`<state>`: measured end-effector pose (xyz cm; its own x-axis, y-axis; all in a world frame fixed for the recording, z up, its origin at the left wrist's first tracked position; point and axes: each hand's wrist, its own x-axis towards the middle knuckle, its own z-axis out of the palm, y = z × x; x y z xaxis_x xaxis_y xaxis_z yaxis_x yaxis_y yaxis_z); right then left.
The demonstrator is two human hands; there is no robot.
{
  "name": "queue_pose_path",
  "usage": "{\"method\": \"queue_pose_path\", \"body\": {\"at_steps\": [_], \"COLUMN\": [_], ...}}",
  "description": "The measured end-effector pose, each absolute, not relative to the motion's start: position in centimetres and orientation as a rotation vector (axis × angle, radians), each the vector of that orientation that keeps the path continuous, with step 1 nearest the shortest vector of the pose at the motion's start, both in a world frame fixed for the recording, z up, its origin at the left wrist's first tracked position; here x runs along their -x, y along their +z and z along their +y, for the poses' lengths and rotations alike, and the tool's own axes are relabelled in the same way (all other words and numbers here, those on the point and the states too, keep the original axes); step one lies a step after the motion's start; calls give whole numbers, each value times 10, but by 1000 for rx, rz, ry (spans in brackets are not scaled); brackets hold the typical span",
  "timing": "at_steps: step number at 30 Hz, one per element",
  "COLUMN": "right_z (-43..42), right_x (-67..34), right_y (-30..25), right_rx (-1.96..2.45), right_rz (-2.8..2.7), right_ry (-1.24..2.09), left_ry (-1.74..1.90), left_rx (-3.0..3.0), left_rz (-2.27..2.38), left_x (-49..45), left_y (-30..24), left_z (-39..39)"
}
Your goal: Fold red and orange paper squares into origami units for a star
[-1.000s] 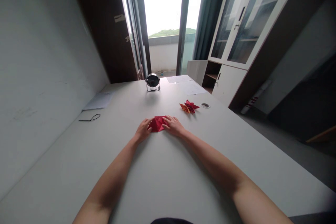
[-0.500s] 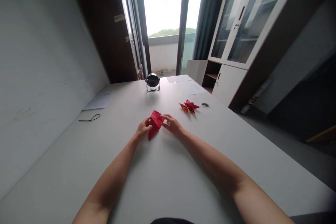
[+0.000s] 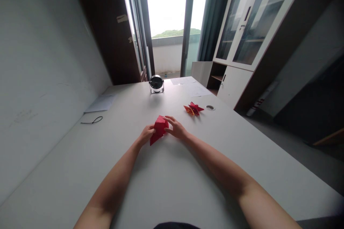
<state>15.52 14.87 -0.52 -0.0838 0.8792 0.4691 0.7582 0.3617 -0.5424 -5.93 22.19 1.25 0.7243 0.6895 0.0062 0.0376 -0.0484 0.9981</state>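
Observation:
A sheet of folded red paper [image 3: 159, 127] is held between my two hands just above the white table [image 3: 172, 186]. My left hand [image 3: 146, 134] pinches its left edge, with the thumb on the near face. On the other side, my right hand [image 3: 174, 127] has its thumb and fingers on the paper's right edge. The top of the paper is bent over and its lower left corner points down toward me. Farther right lie folded red paper pieces [image 3: 196, 108] and a folded orange paper piece [image 3: 189, 110], touching one another.
A round black and silver device [image 3: 156, 84] stands at the table's far side. White papers [image 3: 100, 103] and a black cable tie [image 3: 92, 120] lie at left. More sheets [image 3: 200, 89] lie at far right, near a round cable hole [image 3: 210, 107]. A glass-door cabinet [image 3: 242, 25] stands beyond.
The red paper has turned and folded over, so a flatter face now shows in place of the creased centre. My left hand has moved slightly down; my right hand's fingers have shifted on the edge.

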Motion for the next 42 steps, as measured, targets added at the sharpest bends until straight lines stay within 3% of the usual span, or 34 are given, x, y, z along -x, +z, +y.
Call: {"method": "queue_pose_path", "body": {"at_steps": [16,29,42], "right_z": [149,149,159], "right_x": [-152,-148,-158], "right_y": [1,-3,-10], "right_rx": [1481,1369,1260], "right_rz": [-1922,-1771,-1433], "right_ry": [189,567,701], "left_ry": [723,655,733], "left_rx": [-1555,-1490,-1459], "left_rz": [682,632,692], "left_x": [59,59,63], "left_y": [3,2,6], "left_z": [227,222,223]}}
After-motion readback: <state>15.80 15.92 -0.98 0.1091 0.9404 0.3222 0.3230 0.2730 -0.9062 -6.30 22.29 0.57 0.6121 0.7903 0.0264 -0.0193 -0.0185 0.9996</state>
